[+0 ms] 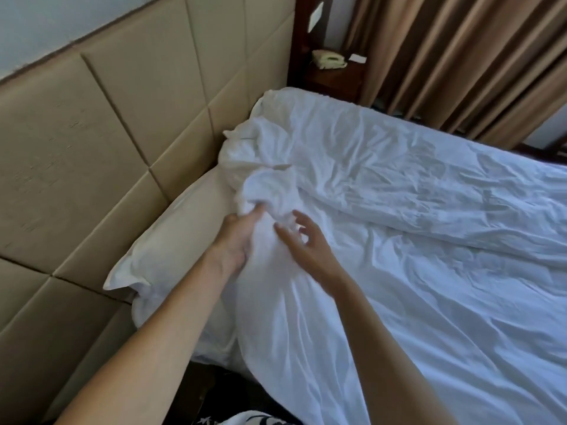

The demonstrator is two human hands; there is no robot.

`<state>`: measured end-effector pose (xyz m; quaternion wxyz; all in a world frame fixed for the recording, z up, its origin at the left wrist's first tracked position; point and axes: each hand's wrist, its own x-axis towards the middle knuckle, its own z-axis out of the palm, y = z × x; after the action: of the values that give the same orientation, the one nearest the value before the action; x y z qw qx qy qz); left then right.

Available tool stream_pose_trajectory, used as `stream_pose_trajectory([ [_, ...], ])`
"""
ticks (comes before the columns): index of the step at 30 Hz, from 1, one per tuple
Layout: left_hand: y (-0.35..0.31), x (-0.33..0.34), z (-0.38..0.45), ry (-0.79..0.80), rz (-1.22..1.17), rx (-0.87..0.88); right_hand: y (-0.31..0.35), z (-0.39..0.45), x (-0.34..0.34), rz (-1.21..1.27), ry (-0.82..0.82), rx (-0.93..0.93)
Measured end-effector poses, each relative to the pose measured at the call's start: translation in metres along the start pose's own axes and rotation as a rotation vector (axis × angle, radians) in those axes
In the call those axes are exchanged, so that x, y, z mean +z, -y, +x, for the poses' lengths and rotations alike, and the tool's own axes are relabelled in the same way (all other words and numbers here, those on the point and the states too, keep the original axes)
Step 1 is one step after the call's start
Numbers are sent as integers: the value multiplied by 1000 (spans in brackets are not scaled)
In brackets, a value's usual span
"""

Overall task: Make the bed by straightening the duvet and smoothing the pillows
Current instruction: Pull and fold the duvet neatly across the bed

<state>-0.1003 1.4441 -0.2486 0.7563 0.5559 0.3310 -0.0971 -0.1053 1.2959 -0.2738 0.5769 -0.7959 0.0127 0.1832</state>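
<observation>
A wrinkled white duvet (414, 225) covers the bed, bunched into a heap at its upper edge near the headboard. My left hand (237, 237) grips a fold of that bunched edge. My right hand (310, 243) hovers just to the right, fingers spread over the fabric, holding nothing. A white pillow (171, 250) lies against the headboard to the left of the heap, partly covered by the duvet. A second pillow (270, 102) shows at the far end, mostly hidden.
A beige padded headboard (107, 133) runs along the left. At the far side stands a dark wooden nightstand (334, 78) with a telephone (329, 59) on it. Brown curtains (460, 56) hang behind the bed.
</observation>
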Motion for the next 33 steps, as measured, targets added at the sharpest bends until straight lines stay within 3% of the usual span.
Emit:
stream_pose_trajectory([
  [3,-35,49,-32,85,-284,-54,-19,-45,-23,-250,118,-192],
  [6,-54,95,-64,98,-364,-44,-38,-60,-51,-386,-89,-158],
  [8,-45,119,-79,179,-274,57,-47,-55,-75,-326,-236,-92],
  [10,-29,131,-86,279,51,307,-51,-57,-99,-133,-269,-31],
  [14,-9,133,-89,512,1514,878,-46,-74,-141,89,-188,-3],
  [15,-6,134,-88,545,1821,944,-42,-75,-150,119,-152,-6],
  [17,-1,135,-85,547,2093,950,-31,-74,-163,151,-86,-26],
  [21,1,152,-79,462,2100,1052,-10,-60,-188,158,-60,-44],
  [26,-22,183,-57,131,1891,1422,22,-36,-208,97,-98,-136],
  [29,-68,197,-36,-12,1831,1381,36,-19,-219,45,-108,-247],
  [33,-133,225,11,-192,1627,1275,10,32,-235,-505,-13,-120],
])
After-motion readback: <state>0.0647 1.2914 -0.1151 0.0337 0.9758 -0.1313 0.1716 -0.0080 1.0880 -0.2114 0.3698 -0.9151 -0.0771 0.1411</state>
